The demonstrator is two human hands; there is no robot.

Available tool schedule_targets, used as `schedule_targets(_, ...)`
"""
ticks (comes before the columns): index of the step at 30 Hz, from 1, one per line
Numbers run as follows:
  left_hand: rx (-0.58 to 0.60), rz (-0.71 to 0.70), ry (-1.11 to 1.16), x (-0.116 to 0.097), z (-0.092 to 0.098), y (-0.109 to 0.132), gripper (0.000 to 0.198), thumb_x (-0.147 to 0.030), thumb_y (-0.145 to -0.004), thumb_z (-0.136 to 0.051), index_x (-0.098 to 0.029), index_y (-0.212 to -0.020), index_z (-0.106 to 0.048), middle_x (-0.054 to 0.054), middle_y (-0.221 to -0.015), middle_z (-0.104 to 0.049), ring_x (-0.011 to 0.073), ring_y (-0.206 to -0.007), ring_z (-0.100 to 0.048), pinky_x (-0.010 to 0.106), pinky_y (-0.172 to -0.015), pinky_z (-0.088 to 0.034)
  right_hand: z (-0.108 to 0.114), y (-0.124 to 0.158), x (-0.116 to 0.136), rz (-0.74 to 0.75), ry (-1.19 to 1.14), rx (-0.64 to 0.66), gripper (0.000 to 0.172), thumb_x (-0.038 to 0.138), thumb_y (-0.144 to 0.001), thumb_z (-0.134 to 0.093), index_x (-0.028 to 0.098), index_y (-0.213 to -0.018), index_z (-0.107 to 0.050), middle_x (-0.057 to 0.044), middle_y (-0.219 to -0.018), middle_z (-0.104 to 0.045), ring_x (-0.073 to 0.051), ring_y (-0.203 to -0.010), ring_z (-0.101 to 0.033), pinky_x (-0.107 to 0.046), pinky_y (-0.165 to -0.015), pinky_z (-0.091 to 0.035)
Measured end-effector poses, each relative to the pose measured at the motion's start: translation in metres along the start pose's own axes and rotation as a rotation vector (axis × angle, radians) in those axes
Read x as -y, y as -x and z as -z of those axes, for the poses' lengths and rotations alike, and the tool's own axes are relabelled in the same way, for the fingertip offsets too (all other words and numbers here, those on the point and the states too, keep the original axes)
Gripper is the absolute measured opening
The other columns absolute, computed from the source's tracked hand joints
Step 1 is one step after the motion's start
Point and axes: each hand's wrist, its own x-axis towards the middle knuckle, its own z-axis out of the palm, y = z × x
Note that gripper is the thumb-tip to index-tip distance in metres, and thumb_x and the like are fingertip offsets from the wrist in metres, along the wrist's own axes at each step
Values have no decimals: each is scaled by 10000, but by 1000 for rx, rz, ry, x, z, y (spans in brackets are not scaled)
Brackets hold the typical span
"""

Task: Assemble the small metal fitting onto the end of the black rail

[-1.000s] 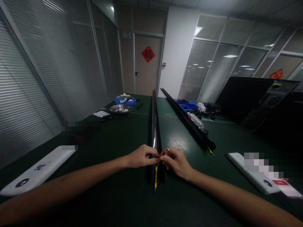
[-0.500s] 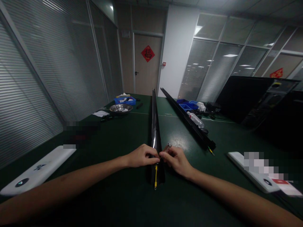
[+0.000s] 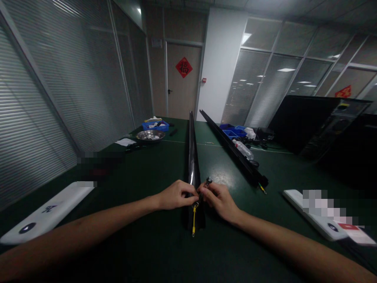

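Head view | right fingers (image 3: 208, 195) pinching metal tool (image 3: 209, 180) | left fingers (image 3: 189, 201) pressed together at black rail (image 3: 193, 157) | red sign (image 3: 184, 67): 福

2 slim bare human arms are visible: a smooth-looking left forearm (image 3: 97, 225) and a right forearm (image 3: 282, 238), uncovered out to the picture's edges and tapering evenly to narrow bare wrists. The left grip (image 3: 175, 195) is an ungloved hand with slender fingers; the right grip (image 3: 223, 201) is likewise bare, slim-fingered, its nails too small to tell.
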Motion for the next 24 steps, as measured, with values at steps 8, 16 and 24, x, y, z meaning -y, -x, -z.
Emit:
schedule_targets(8,-21,8,4,0,0,0,248,-300,-970,-644,-101,-888,-768,4,-726,-592,83,-578,-428,182,-531,-303,1,-1,3,49,-5,42,343,454,-1066,-552,156,-992,-704,13,-741,-579,-97,-574,-508,-220,-532,-399)
schedule_targets(16,-29,28,12,2,-2,1,234,-284,-956,-647,-102,-948,-793,-14,-679,-566,72,-544,-401,183,-515,-288,-1,-4,4,69,-27,104,293,404,-1066,-558,198,-1220,-698,-18,-906,-626,-111,-620,-543,-235,-573,-454)
schedule_targets(24,-43,61,33,0,-1,-1,219,-278,-953,-658,-97,-935,-780,-28,-666,-527,75,-553,-411,184,-521,-290,-2,-5,0,36,-49,69,264,402,-1045,-594,195,-1151,-719,-10,-869,-639,-104,-583,-529,-232,-555,-444)
